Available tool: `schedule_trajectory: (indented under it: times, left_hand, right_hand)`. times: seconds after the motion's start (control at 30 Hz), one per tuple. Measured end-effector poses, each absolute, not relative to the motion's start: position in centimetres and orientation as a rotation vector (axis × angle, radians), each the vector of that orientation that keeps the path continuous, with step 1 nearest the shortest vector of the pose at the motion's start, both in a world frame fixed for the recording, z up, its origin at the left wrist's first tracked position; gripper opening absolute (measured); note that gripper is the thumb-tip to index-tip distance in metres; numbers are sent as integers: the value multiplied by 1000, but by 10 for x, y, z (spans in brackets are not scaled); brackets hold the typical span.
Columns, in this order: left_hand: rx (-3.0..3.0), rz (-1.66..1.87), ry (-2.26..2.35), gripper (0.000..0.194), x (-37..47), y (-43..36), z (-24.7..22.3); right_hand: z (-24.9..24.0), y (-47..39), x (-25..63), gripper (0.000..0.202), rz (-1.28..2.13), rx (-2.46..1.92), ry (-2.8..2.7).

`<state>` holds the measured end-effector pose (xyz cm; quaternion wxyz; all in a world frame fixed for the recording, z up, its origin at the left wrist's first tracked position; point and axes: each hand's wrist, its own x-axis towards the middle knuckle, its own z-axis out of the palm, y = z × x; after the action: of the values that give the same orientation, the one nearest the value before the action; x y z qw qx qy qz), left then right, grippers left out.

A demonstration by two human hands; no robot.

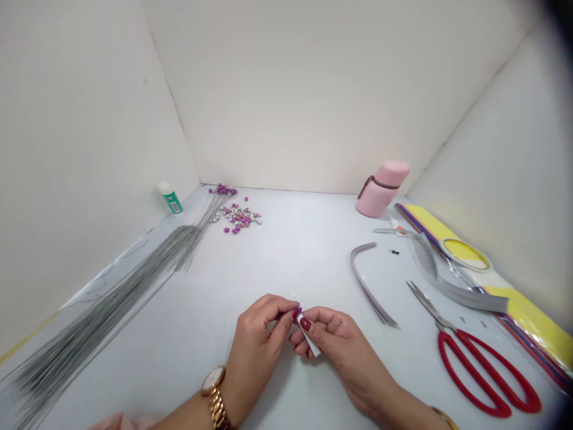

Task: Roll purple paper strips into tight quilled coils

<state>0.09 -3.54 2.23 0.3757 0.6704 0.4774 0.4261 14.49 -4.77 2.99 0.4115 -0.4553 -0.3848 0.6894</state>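
Strip point(315, 348) in right hand point(336, 341), lidded pink flask point(378, 197), contents hidden

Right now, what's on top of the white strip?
The right hand has a thumb over the white strip; purple material shows at its far end, beside the left hand. Covered parts cannot be seen.

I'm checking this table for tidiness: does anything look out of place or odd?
Nothing looks clearly damaged. A small black item lies alone right of the bent gray strips, tiny scraps lie loose beside the scissors, and one purple piece sits apart from the colored pile.
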Motion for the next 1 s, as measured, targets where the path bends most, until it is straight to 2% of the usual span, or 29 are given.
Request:
schedule_trajectory:
  times: [0.23, 0.47, 0.57, 1.0]
  left_hand:
    - [1876, 1036, 1091, 20, -1, -36, 24]
    - [1235, 1029, 1018, 11, 8, -35, 25]
    - [1119, 995, 985, 13, 10, -34, 26]
    - [1316, 966, 1188, 15, 5, -34, 21]
  right_hand:
    - [28, -47, 146, 19, 1718, -1102, -899]
    - [26, -46, 147, 17, 1646, -1131, -983]
    - [25, -45, 147, 19, 1639, -1192, -1019]
    - [27, -45, 150, 18, 1447, -1293, -1326]
